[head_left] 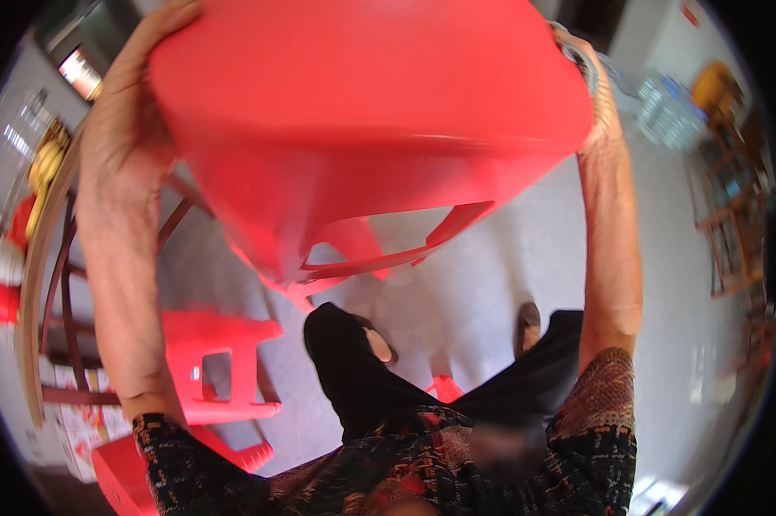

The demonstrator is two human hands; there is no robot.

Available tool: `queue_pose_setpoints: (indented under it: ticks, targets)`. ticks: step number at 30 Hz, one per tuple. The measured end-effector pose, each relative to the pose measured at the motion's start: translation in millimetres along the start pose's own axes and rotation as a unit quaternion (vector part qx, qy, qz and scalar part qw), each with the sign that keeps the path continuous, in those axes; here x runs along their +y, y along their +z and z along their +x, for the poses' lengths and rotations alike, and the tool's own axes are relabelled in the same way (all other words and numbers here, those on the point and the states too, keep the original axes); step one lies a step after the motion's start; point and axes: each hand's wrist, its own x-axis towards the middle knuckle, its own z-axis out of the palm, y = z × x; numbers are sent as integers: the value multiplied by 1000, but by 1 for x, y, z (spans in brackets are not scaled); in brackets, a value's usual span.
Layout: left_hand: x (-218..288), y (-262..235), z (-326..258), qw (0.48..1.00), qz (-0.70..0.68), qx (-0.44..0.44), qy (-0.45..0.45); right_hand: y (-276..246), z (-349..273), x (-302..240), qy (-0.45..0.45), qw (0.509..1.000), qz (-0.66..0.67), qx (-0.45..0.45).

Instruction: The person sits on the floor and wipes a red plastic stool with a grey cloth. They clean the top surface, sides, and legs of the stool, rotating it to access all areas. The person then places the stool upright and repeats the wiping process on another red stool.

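Note:
A red plastic stool (371, 77) is held up in front of me, its smooth seat filling the upper middle of the view. My left hand (130, 99) grips the left edge of the seat. On the opposite edge my right hand (604, 107) is closed on the stool, and a grey cloth (581, 67) shows between that hand and the seat. Most of the right fingers are hidden. Below the seat the stool's side panel has a wide opening, through which the floor and part of another red piece show.
Red stools (177, 361) stand at my left, near a wooden table edge (39, 258) with bananas (46, 168) on it. Clear plastic bottles (670, 113) and wooden chairs (732, 236) are at the right. My feet rest on the grey floor (457, 301).

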Motion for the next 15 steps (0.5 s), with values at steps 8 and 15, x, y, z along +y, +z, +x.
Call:
queue_pose_setpoints:
  ticks: [8,15]
  targets:
    - [-91,90,-41,979,-23,-203,-8,-98,-132,-60,-78,995,7,64]
    - [-297,123,-50,954,-88,-187,-219,-233,-192,13,-122,969,-29,214]
